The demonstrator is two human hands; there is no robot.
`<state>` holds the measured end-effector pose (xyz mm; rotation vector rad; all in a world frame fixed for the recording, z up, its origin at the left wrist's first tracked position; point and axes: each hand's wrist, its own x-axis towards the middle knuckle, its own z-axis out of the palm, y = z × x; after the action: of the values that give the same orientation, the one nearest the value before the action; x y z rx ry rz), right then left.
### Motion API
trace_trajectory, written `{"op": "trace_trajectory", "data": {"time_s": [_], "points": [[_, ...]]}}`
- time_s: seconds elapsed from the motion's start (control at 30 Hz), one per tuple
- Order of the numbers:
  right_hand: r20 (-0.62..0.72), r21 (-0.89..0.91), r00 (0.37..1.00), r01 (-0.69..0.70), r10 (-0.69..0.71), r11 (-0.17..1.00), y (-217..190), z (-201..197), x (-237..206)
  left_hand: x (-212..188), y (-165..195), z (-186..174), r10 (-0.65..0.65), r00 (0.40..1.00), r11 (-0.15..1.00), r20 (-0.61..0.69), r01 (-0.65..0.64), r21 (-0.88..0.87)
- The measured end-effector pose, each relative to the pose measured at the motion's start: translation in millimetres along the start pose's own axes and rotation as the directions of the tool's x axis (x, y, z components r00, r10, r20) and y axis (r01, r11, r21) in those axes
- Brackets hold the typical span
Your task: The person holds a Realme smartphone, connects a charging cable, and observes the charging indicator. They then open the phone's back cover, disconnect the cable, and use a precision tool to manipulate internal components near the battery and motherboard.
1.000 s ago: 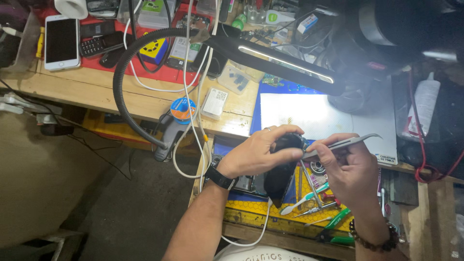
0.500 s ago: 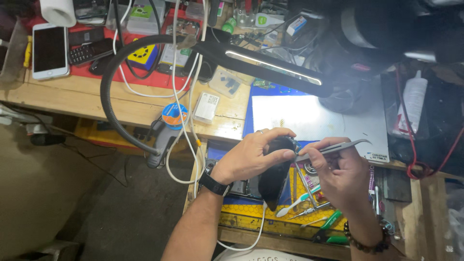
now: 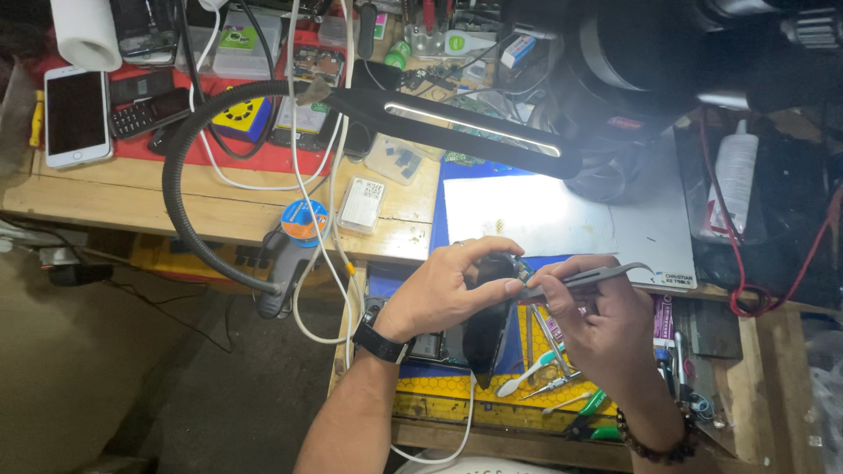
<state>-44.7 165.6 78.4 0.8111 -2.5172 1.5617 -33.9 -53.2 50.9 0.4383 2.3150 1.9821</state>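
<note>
My left hand (image 3: 448,285) grips the top of a dark, opened phone (image 3: 487,338), held on edge over an open drawer. A black watch (image 3: 379,338) sits on that wrist. My right hand (image 3: 597,320) pinches metal tweezers (image 3: 597,275), whose tip meets the upper end of the phone next to my left thumb. A bead bracelet (image 3: 654,439) circles the right wrist.
A black gooseneck lamp (image 3: 465,123) shines on a white mat (image 3: 562,215) on the wooden bench. A white phone (image 3: 75,114), a keypad phone (image 3: 149,112), cables, a solder spool (image 3: 305,219) and a white bottle (image 3: 733,175) lie around. Small tools (image 3: 544,373) fill the drawer.
The camera view has shifted a little, so the bench appears lower and to the left. Both hands keep the same hold on phone and tweezers.
</note>
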Motion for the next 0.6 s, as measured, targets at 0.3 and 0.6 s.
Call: {"op": "trace_trajectory", "data": {"time_s": [0.3, 0.6], "points": [[-0.025, -0.051, 0.999, 0.027, -0.028, 0.998, 0.1, 0.3, -3.3, 0.0, 3.0, -1.6, -0.007, 1.0, 1.0, 0.01, 0.007, 0.018], [-0.052, -0.097, 0.997, 0.043, -0.048, 0.994, 0.9, -0.9, -7.2, 0.8, 2.4, -1.1, -0.062, 0.998, 0.998, 0.009, 0.062, 0.012]]}}
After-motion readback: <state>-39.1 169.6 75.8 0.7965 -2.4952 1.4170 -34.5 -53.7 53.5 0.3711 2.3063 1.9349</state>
